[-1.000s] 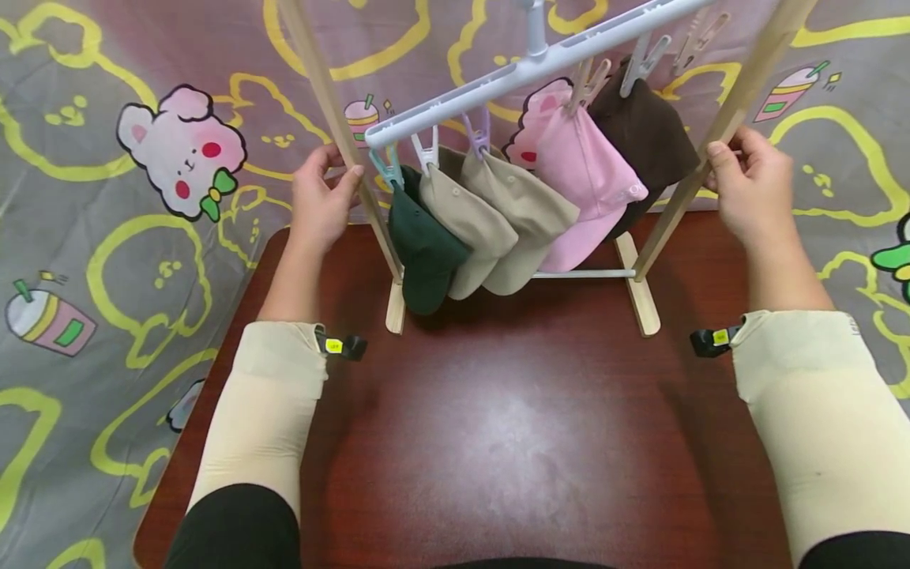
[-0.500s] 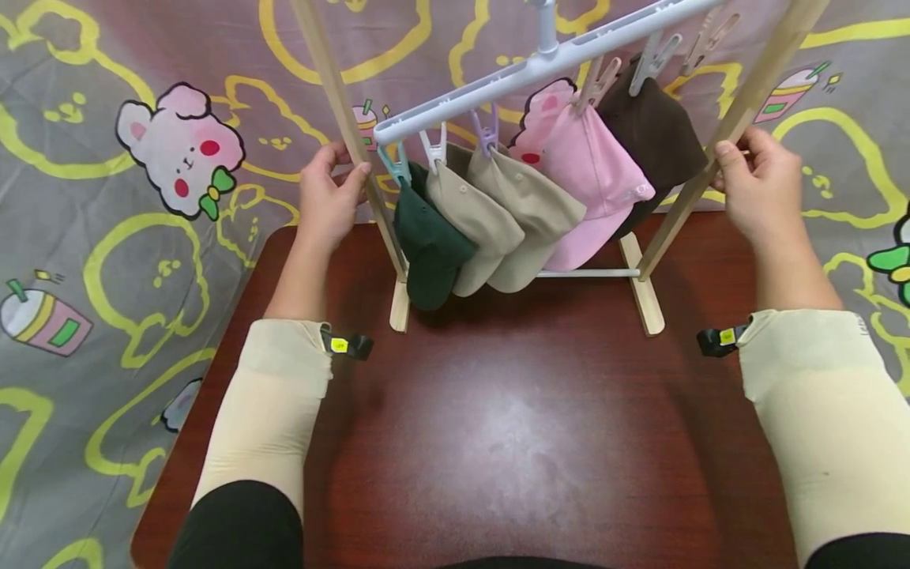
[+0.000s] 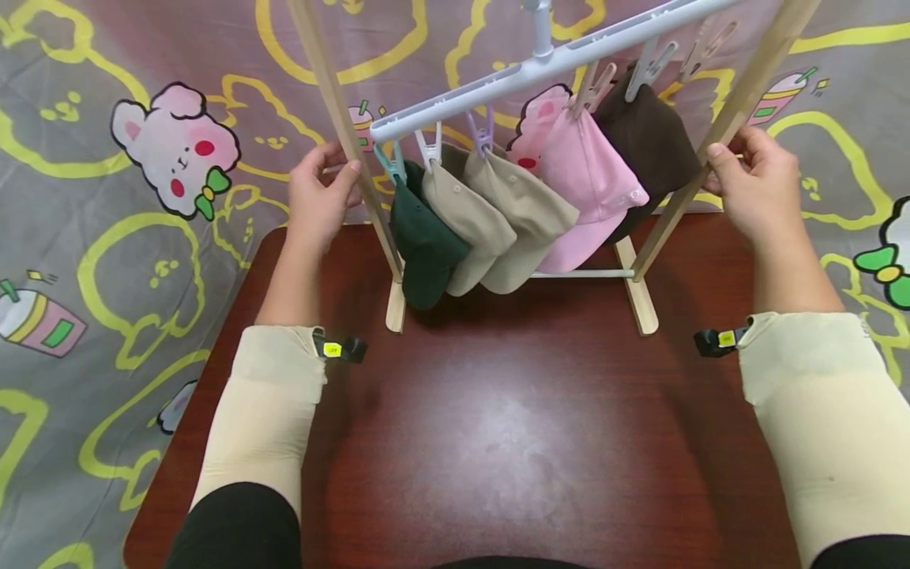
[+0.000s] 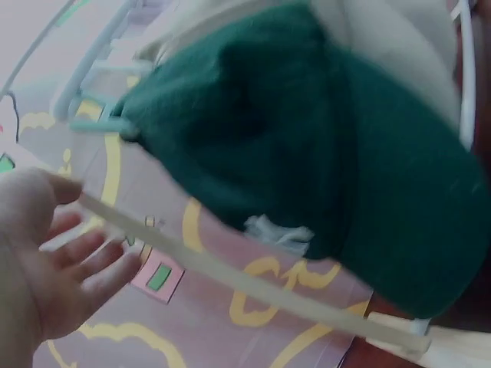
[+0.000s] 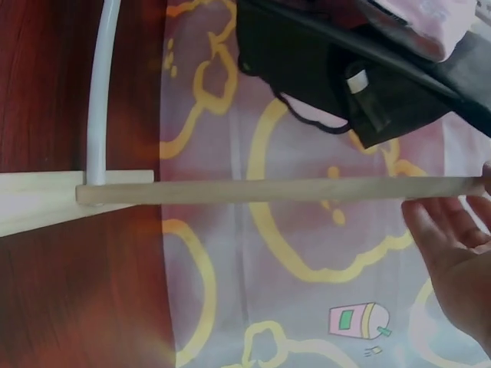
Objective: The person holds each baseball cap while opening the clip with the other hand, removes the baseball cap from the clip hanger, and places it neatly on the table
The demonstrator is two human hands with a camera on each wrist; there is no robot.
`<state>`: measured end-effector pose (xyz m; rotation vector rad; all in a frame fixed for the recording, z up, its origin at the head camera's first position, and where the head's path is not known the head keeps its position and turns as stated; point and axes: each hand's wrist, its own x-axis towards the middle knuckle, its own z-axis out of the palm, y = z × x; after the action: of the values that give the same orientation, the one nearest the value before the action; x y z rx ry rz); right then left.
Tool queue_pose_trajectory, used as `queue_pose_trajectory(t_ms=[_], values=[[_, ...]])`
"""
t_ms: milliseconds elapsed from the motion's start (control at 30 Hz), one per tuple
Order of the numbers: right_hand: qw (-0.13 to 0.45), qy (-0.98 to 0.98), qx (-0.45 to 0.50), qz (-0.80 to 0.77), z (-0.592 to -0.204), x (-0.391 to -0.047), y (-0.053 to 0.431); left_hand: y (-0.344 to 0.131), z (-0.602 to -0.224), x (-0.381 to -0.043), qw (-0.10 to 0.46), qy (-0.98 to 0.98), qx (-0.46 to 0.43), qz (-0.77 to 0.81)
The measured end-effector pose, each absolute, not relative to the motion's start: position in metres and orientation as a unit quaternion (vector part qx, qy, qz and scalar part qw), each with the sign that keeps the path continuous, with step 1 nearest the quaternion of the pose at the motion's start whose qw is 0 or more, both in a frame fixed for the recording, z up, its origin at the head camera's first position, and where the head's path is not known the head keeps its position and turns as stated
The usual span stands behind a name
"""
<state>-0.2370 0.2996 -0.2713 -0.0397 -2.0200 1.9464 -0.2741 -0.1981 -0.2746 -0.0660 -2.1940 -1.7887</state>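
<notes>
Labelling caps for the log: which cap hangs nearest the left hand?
The dark green cap, in the light-blue clip closest to the left hand; all the others hang farther right.

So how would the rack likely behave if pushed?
The rack may tip if pushed high up, given its narrow feet. It looks light for its size, with slim posts. The caps, hung from clips, would probably swing.

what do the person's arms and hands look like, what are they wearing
The left hand and right hand are bare. Cream sleeves cover the forearms, with black sleeves further up. At each wrist sits a small black camera with a yellow label.
</notes>
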Motion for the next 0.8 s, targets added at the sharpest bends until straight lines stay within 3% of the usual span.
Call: queue_pose_trajectory(t_ms=[133,233,467,667,800], values=[[0.183,-0.694,-0.013,0.697,-0.268,-0.232,0.295,-0.187,-0.275,-0.255,0.275,-0.758,-0.009,-0.592],[0.229,-0.681,-0.028,0.695,-0.267,-0.228,0.29,-0.18,-0.283,-0.249,0.303,-0.768,-0.038,-0.563],[0.386,-0.721,-0.077,0.571,-0.272,-0.215,0.268,-0.167,-0.292,-0.245,0.234,-0.794,-0.116,-0.549],[0.424,-0.748,-0.045,0.51,-0.271,-0.195,0.236,-0.158,-0.289,-0.243,0.175,-0.781,-0.119,-0.588],[0.462,-0.75,-0.014,0.473,-0.265,-0.18,0.217,-0.154,-0.289,-0.243,0.174,-0.772,-0.115,-0.601]])
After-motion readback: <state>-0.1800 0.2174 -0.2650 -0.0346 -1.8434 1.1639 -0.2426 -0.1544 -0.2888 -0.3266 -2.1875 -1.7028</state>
